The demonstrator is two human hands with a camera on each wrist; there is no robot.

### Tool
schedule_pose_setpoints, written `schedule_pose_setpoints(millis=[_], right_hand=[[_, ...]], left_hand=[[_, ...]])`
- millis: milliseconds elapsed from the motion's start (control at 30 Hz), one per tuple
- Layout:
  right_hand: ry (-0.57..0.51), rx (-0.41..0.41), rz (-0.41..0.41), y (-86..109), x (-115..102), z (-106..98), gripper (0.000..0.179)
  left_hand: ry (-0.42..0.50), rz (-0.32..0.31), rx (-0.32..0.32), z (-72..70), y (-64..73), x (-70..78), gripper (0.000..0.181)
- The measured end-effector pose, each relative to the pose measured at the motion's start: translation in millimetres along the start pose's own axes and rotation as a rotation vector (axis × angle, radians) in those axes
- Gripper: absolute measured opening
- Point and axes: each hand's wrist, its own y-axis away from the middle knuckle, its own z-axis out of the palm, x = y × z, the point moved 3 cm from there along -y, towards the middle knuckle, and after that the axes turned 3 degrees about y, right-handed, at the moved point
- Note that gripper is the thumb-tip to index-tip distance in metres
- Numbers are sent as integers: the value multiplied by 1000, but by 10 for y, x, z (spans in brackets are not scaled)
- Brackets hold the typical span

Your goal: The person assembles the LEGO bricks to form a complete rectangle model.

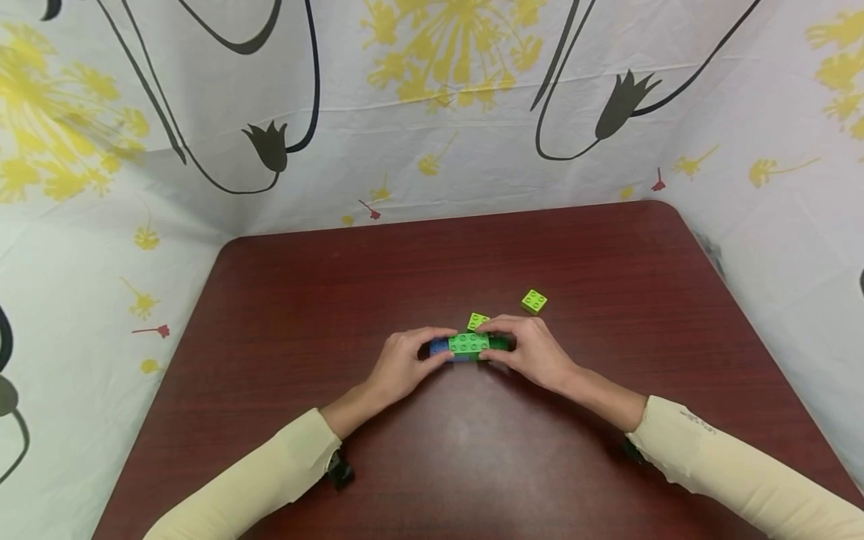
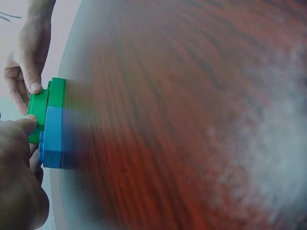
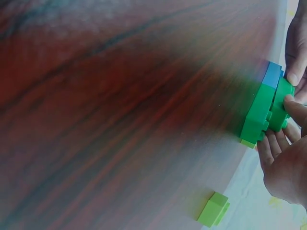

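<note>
A bright green toy building brick (image 1: 469,343) lies across the top of a blue brick (image 2: 53,136) and a darker green brick (image 3: 258,112), which sit end to end on the table. My left hand (image 1: 400,365) pinches the top brick's left end between thumb and fingers. At its right end, my right hand (image 1: 541,355) pinches the same brick. Both wrist views show a thin gap between the top brick and the darker green one; whether the studs are engaged I cannot tell. The far-side fingers are partly hidden.
Just behind the stacked bricks lies a small lime brick (image 1: 477,320), partly covered by the right fingers. A second lime brick (image 1: 534,301) sits farther back and to the right. The dark red wooden table (image 1: 324,285) meets patterned white cloth (image 1: 418,172) at its back and sides.
</note>
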Motion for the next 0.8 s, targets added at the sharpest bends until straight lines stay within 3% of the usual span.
schedule_pose_setpoints(millis=[333,800], right_hand=[[-5,13,12,8,34,-29,36],[-12,-52,59,-7,74,27,41]], left_hand=[[13,-22,-17,-6,-11,-8,35],[10,-28,-23,-6,-14,-3,35]])
